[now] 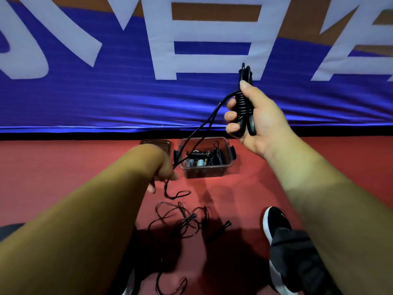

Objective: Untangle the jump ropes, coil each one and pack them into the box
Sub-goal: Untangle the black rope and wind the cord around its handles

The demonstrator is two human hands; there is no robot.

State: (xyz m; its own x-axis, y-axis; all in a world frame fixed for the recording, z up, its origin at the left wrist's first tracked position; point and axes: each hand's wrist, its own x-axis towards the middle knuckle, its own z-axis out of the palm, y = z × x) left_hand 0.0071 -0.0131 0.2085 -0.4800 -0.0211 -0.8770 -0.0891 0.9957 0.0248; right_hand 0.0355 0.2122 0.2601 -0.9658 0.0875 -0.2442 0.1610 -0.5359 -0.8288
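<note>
Raised above and right of the box (204, 172), right hand (257, 118) clenched round two black handles (246, 73) half wound with cord (202, 127). Just left of the box, left hand (164, 170) pinching that cord. Inside the box, coiled ropes (217, 155). Nearer than the box, a tangled rope (180, 218).

Dim, heavily saturated indoor light. Soft dark shadows pool on the red floor (244, 199) toward the bottom edge. Wide-angle distortion bows the banner (85, 99); fine detail looks smeared throughout.
</note>
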